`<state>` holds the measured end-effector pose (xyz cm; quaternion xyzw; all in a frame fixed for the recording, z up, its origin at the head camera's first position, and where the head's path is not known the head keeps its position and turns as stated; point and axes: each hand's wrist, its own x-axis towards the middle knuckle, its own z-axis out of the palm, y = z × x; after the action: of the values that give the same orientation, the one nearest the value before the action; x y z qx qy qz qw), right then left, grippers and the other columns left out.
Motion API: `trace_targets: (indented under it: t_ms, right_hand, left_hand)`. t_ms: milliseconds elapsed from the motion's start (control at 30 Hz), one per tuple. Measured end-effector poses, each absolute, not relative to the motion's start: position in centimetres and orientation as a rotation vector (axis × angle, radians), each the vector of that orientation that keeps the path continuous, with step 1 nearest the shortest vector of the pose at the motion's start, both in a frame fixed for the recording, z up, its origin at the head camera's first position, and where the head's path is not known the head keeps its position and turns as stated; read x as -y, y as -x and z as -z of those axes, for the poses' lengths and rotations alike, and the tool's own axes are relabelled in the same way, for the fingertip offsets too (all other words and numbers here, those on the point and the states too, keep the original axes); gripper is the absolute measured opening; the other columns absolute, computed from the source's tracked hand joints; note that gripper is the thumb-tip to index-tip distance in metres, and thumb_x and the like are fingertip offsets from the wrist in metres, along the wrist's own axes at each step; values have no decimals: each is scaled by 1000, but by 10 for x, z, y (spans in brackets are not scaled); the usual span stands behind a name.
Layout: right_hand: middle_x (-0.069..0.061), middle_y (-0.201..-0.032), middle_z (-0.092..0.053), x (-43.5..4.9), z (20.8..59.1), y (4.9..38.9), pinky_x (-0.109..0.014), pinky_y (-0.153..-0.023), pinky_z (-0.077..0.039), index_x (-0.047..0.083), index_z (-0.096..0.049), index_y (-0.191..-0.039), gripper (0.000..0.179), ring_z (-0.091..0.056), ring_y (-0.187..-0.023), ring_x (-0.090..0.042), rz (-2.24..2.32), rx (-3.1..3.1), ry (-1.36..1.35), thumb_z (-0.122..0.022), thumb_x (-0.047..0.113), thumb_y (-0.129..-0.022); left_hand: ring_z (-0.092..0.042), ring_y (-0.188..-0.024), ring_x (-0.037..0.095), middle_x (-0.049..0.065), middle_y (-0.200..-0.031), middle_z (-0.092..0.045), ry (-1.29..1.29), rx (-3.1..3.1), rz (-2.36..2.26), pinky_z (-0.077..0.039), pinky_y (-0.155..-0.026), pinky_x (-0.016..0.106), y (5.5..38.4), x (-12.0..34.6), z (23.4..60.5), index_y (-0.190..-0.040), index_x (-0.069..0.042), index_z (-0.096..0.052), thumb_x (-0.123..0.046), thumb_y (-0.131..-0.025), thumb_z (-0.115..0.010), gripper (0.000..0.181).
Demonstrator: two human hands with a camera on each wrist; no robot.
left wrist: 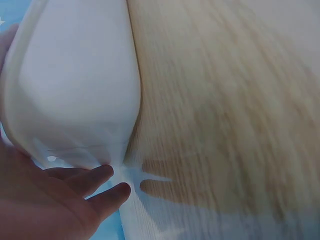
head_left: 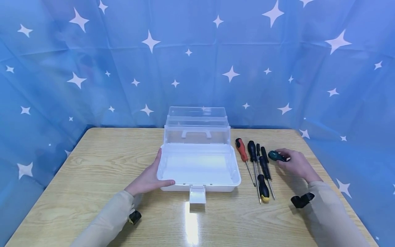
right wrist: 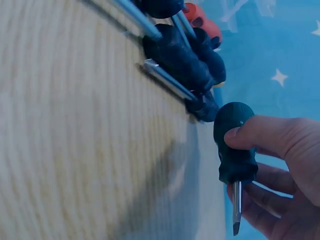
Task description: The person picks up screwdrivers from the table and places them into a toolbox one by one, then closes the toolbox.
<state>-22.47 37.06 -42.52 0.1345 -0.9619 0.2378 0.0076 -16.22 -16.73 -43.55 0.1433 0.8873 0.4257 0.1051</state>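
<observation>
A white toolbox [head_left: 200,168] with its clear lid [head_left: 197,133] raised stands at the middle of the table. My left hand [head_left: 151,176] rests against its front left corner, thumb along the front rim and fingers spread along the left side; the left wrist view shows these fingers [left wrist: 107,200] fairly straight beside the white wall. On the right, my right hand [head_left: 294,163] pinches a short, dark green screwdriver [right wrist: 235,142] by its handle. Its short metal blade points down in the right wrist view, and the handle appears above the tabletop.
Between the toolbox and my right hand lie several screwdrivers, among them one with a red handle [head_left: 241,149] and one with a black and yellow handle [head_left: 263,188]. The toolbox latch [head_left: 197,195] hangs forward. A blue star-patterned curtain [head_left: 197,68] surrounds the wooden table [head_left: 117,154].
</observation>
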Motion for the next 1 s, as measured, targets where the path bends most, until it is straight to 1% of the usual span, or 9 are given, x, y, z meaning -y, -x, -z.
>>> trace_targets:
  t_ms: [133, 267, 500, 733, 1000]
  right_hand:
    - [-32, -104, -62, -367, 420, 227, -49, -66, -52, -9, -56, -125, 42, -61, -91, -44, -743, 2992, -450, -66, 4, -87]
    - [-33, -103, -62, -362, 415, 231, -51, -69, -52, -11, -57, -124, 42, -62, -89, -44, -743, 2962, -487, -68, 3, -86]
    - [-32, -105, -63, -352, 406, 238, -50, -70, -53, -10, -57, -124, 42, -62, -90, -43, -738, 2937, -550, -70, 3, -86]
    - [-29, -106, -64, -340, 395, 242, -49, -71, -53, -10, -58, -124, 41, -62, -93, -41, -735, 2917, -602, -69, 2, -87]
    - [-29, -110, -63, -329, 386, 249, -49, -73, -53, -9, -57, -126, 40, -62, -95, -40, -763, 2924, -619, -66, 2, -89]
  left_hand:
    - [-19, -140, 39, 17, -159, -4, -419, -2604, -1270, -23, -110, 54, 162, 167, 435, -153, -12, 14, -47, -76, -80, 127]
    - [-19, -141, 38, 18, -159, -5, -419, -2597, -1284, -22, -110, 53, 163, 167, 435, -154, -12, 14, -47, -76, -80, 127]
    - [-18, -140, 39, 18, -158, -5, -410, -2590, -1285, -21, -110, 54, 163, 167, 436, -154, -14, 14, -47, -75, -80, 127]
    - [-17, -141, 40, 21, -158, -4, -425, -2586, -1288, -20, -110, 54, 164, 167, 437, -153, -13, 15, -45, -77, -80, 126]
    - [-14, -141, 41, 22, -158, -3, -430, -2573, -1287, -19, -110, 56, 164, 168, 438, -153, -12, 16, -43, -78, -80, 126]
